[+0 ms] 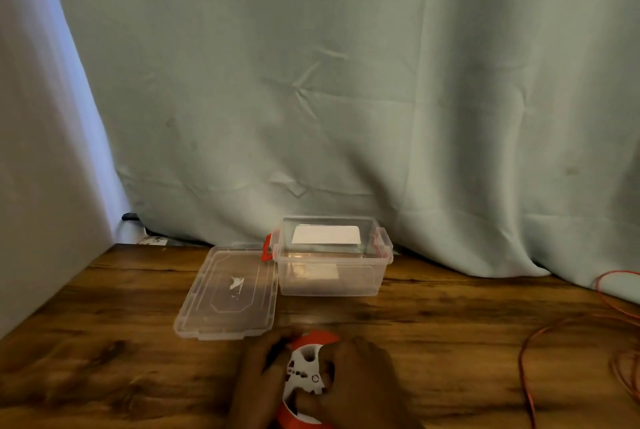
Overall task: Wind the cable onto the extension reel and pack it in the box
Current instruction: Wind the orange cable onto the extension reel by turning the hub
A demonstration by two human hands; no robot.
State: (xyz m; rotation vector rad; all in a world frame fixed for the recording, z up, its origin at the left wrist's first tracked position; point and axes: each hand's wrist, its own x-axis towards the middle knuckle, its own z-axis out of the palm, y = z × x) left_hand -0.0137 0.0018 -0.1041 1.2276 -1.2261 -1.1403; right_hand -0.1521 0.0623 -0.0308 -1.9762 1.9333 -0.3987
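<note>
Far left: a pale curtain [45, 151] hung down past the edge of a dark-grained wooden surface [104, 342], with a grey-green cloth backdrop [346, 65] across the far side. Left of centre: a clear plastic lid [230, 291] lay flat, off the box, a white smear at its middle, no legible writing. Just right of it and touching at the corner: a clear box [334, 255] stood open-topped at the far side of the surface, with orange-red latches [267, 247] on its ends and a blank white label [326, 234] on its far wall; nothing readable on it.

Near centre, at the bottom edge: the left hand [258, 376] curled around the left side of an orange and white extension reel [308, 376], the right hand [360, 383] wrapped over its right side, thumb against the white face. Reel held just above or on the surface, well apart from the box. Small marks on the white face too blurred to read.

Far right: loose orange cable [526, 352] sprawled in loops across the surface, not wound, running off the right edge.
</note>
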